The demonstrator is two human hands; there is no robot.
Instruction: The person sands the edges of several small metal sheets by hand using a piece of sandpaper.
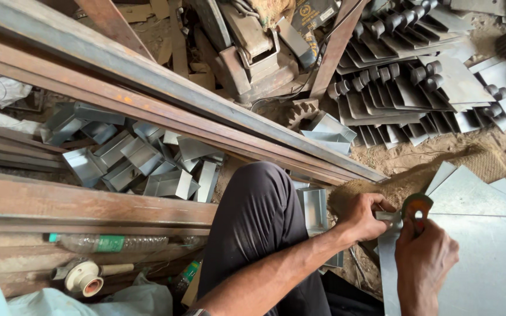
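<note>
A heap of folded sheet-metal brackets (pixel 142 161) lies at nine o'clock, between rusty steel beams (pixel 147 105). At four o'clock, the left hand (pixel 363 215) pinches a small metal piece (pixel 389 216) over burlap sacking (pixel 417 175). Just beside it, the right hand (pixel 424 257) is closed around an orange-and-green tool (pixel 417 206), above a flat galvanized sheet (pixel 487 263). Stacked hinged plates (pixel 417 82) fill one o'clock.

Left hand (pixel 363 215) and right hand (pixel 426 254) meet, fingers curled closed.
</note>
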